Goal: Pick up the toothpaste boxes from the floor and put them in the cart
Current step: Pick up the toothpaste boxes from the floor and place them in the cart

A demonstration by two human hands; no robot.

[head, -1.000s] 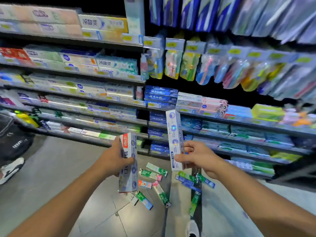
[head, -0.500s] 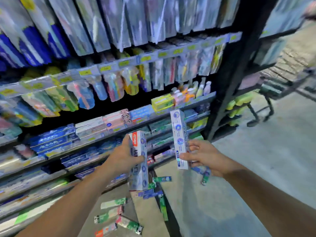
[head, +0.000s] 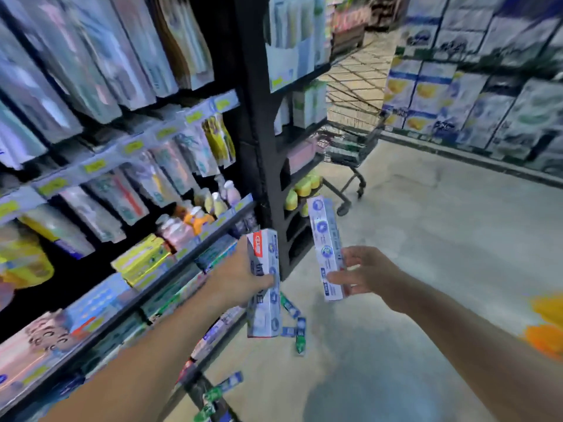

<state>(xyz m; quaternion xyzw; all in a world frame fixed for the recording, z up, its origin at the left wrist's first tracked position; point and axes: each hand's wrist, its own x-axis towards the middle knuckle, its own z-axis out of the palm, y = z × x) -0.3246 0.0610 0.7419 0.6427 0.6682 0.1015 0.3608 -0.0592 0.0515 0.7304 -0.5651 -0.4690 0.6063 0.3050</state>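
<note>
A white-and-blue toothpaste box with a red end [head: 264, 281] stands upright in the left hand [head: 240, 274]. A thinner blue-and-white box [head: 326, 248] tilts in the right hand [head: 367, 271]. More boxes [head: 294, 318] lie on the floor [head: 426, 239]. The cart [head: 350, 147] stands far off.

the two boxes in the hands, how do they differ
The left hand's box has a red patch at its top; the right hand's box is all white and blue. The left hand's box looks wider and stands straighter; the right hand's box leans left. Both are long toothpaste boxes held upright.
</note>
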